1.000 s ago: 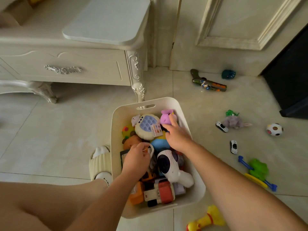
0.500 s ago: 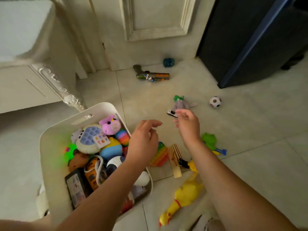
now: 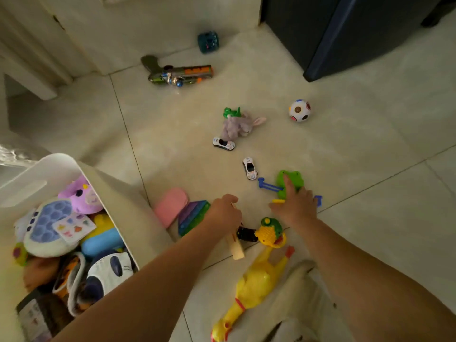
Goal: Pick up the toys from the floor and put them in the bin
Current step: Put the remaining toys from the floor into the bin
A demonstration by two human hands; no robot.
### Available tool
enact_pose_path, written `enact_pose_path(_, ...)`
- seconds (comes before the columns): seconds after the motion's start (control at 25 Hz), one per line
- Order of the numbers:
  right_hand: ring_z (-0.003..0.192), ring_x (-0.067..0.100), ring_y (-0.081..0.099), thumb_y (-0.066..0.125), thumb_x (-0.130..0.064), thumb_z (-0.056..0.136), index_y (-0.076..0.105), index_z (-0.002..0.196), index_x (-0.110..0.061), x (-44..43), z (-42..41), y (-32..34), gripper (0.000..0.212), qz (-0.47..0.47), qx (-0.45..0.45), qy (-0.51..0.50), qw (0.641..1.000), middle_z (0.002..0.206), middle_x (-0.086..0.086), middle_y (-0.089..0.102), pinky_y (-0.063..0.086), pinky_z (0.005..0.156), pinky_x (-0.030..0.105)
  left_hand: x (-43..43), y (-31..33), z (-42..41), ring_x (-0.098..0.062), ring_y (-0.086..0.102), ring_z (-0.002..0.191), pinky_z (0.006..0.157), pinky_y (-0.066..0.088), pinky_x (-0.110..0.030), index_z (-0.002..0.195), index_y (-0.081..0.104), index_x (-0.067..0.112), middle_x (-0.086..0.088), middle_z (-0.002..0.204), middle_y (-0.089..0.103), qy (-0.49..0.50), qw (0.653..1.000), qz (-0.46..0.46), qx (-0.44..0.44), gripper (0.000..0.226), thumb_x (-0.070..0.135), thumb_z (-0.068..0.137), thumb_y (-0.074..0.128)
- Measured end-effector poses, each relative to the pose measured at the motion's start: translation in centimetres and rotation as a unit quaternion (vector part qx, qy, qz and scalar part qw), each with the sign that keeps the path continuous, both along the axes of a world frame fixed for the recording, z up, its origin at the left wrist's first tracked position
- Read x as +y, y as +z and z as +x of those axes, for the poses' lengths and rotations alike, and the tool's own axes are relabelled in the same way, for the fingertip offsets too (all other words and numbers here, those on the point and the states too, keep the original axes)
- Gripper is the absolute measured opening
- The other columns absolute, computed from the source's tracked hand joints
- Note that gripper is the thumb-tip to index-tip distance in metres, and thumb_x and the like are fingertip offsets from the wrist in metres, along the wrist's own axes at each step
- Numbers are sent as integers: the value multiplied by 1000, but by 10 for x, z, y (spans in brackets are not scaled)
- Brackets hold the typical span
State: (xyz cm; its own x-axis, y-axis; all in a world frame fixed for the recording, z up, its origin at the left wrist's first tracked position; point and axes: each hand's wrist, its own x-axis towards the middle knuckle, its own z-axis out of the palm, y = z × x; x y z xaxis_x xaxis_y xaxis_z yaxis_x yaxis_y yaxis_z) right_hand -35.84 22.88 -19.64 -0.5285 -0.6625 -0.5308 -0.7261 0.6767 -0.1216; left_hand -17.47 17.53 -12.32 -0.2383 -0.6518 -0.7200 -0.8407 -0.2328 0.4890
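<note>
The white bin (image 3: 61,161) stands at the lower left, filled with several toys. My left hand (image 3: 225,211) is curled around the upper end of a pale wooden toy (image 3: 236,249) lying on the floor tiles. My right hand (image 3: 294,206) rests with its fingers spread on a green frog toy (image 3: 290,178) that sits on a blue bar (image 3: 267,185). Between my arms lie a small black car (image 3: 246,234) and a yellow rubber chicken (image 3: 256,285). A pink case (image 3: 170,206) and a rainbow pop pad (image 3: 195,215) lie beside the bin.
Farther out on the floor are two white cars (image 3: 223,143) (image 3: 250,168), a grey plush rabbit (image 3: 237,127), a spotted ball (image 3: 299,110), a toy gun (image 3: 177,72) and a teal toy (image 3: 208,42). A dark cabinet (image 3: 345,33) stands at the top right.
Both hands have left the bin and come down to the floor on its right. The left hand has closed on the wooden toy, the right hand has landed on the green frog.
</note>
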Motion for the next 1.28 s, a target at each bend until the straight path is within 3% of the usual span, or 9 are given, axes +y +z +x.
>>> enact_pose_path(0.2,110,33,53,65,-43,79,12,151,-40,-8,14,10,89,-106,35,-14,994,117,12,56,38,92,43,-10,-19,-11,-16,56,80,73,49,-28,133,51,14,-2,100,59,107,992,36,61,42,18,91,58)
enact_pose_path(0.36,105,27,59,69,-33,74,24,148,-38,-31,53,49,86,-299,-120,11,947,112,5,62,47,87,42,-31,-2,-19,-18,62,107,84,53,-36,134,50,23,-2,122,62,261,924,143,240,63,43,79,74)
enact_pose_path(0.44,108,13,61,67,-23,72,25,148,-40,-48,78,66,88,-331,-272,47,902,119,-7,63,51,89,34,-45,9,-20,-22,69,98,79,56,-36,127,56,20,-7,113,70,330,862,173,343,50,35,82,73)
enact_pose_path(0.56,98,11,65,53,-19,82,34,141,-48,-87,80,71,69,-254,-430,-57,864,112,-5,67,54,86,32,-74,20,-5,-21,68,72,66,59,-34,118,59,15,-10,92,69,430,828,137,333,26,19,93,59)
enact_pose_path(0.68,104,31,62,44,-30,93,49,134,-33,-134,65,56,41,-283,-254,-118,917,118,10,65,51,89,41,-99,26,23,-27,65,72,72,59,-45,116,56,14,-17,95,64,483,827,114,266,22,14,94,56)
enact_pose_path(0.8,132,35,38,55,-34,92,37,145,-28,-178,60,41,57,-268,-72,32,960,151,14,32,37,105,40,-110,39,44,-29,64,70,76,57,-48,97,56,17,-17,85,63,499,823,111,247,5,12,95,56)
enact_pose_path(0.92,144,41,13,58,-39,86,25,149,-37,-216,57,23,71,-123,-9,171,978,161,9,6,23,114,53,-113,47,55,-30,64,82,79,57,-50,90,56,23,-15,92,62,490,830,111,243,12,11,94,56)
enact_pose_path(1.04,139,41,15,57,-33,88,46,138,-29,-223,63,7,51,-57,-16,197,979,151,8,25,25,114,46,-112,48,63,-31,65,90,79,57,-51,118,58,24,-17,110,63,472,838,113,250,28,11,93,58)
enact_pose_path(1.28,123,31,34,55,-10,84,64,94,-16,-181,60,27,15,-210,-20,74,975,127,7,47,47,82,38,-106,54,71,-32,65,92,79,58,-51,125,56,22,-19,113,63,473,835,110,260,34,11,93,57)
